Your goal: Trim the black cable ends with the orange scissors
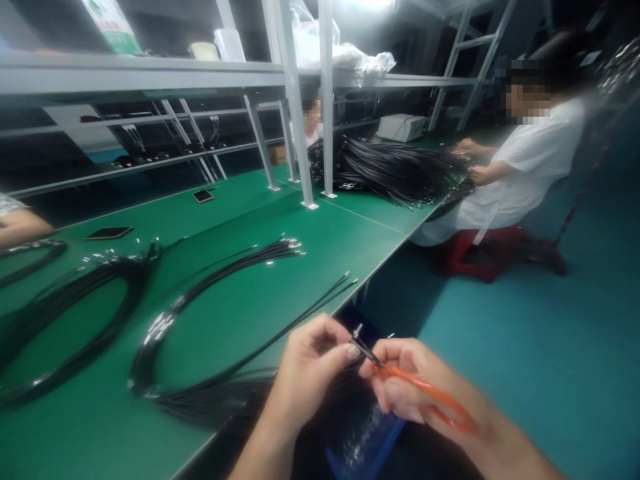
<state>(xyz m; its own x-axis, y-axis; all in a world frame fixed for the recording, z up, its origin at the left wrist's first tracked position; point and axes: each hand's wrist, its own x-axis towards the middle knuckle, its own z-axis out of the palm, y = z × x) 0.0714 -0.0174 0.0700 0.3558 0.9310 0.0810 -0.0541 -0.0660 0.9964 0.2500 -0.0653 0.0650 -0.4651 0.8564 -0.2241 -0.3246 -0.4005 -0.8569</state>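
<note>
My left hand [315,367], at the lower middle, pinches the end of a black cable, whose small metal tip [357,331] sticks up past the fingers. My right hand [405,373] is closed on orange-handled scissors [433,393]. Their dark blades point up-left and reach the cable end at my left fingertips. Behind my left hand, a curved bundle of black cables [203,288] with shiny ends lies on the green table [260,300]. Two thin cables [320,300] run from that bundle toward the table edge.
Below my hands is a blue container [367,440] with small pale bits. More cable coils [100,347] lie at left, near two phones [203,195]. White posts [300,133] hold up a shelf. At right a person [530,153] sits by a big cable pile [395,170]. An arm shows far left.
</note>
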